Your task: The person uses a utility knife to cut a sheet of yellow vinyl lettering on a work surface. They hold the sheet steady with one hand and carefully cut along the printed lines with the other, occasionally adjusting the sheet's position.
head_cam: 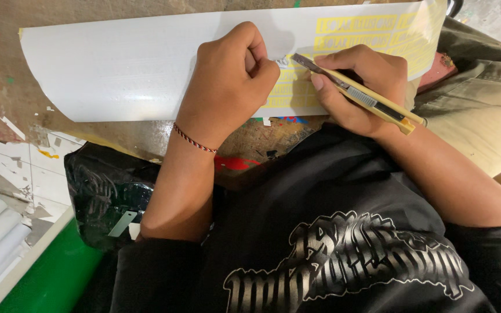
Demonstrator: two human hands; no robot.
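The sticker sheet (134, 66) is lying across the worktop (250, 142) just ahead of the person, its long axis running left to right, with the yellow lettering (349, 32) gathered at its right end. The right hand (358, 87) is closing around a yellow utility knife (358, 95), blade tip pointing left and meeting the sheet just beside the left hand (230, 78). That left hand is curling shut, fingertips pinching a small scrap at the lettering's edge while resting on the sheet.
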